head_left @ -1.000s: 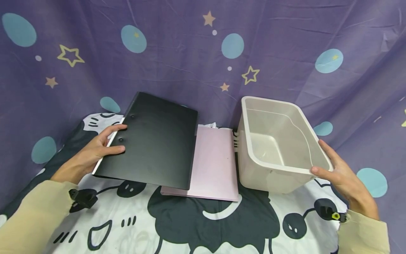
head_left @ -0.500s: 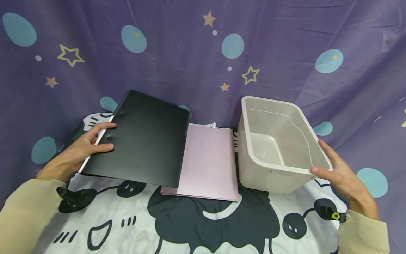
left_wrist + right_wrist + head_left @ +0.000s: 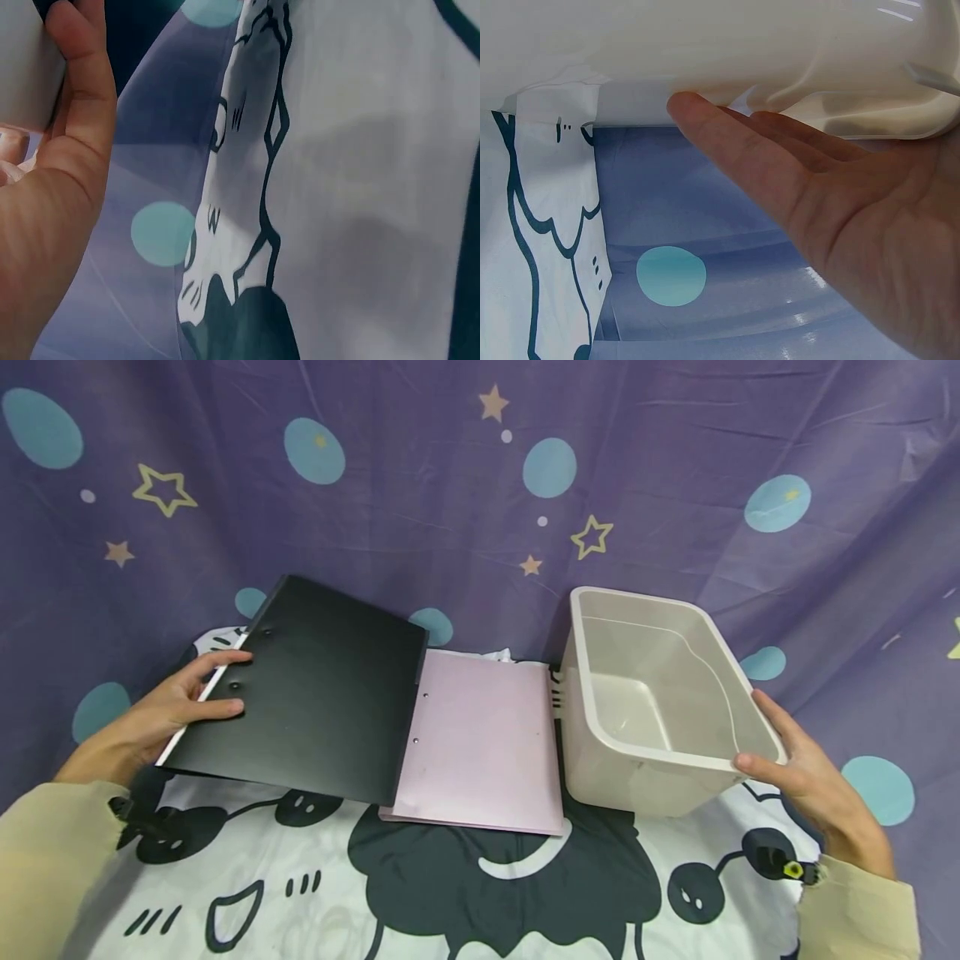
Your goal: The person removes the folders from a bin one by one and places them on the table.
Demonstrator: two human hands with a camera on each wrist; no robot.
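Observation:
A black file folder (image 3: pixel 315 693) with a white spine lies tilted on the left side of the head view. My left hand (image 3: pixel 176 706) grips it by the spine, thumb on top and the other fingers mostly hidden beneath. In the left wrist view, that hand (image 3: pixel 64 150) curls round the folder's pale spine (image 3: pixel 30 67). Partly under the black folder is a pink folder (image 3: pixel 487 743) with two small rivets showing. To the right stands a beige plastic bin (image 3: pixel 615 777), nothing inside. My right hand (image 3: pixel 813 777) holds its near right corner, thumb at the rim.
Everything rests on a white and black cartoon-print cloth (image 3: pixel 315 885). A purple curtain (image 3: pixel 420 510) with stars and blue ovals hangs close behind the folders and the bin, and along both sides.
My left hand has moved left with the black folder, uncovering more of the pink folder and its rivets. The right hand and the bin have stayed put.

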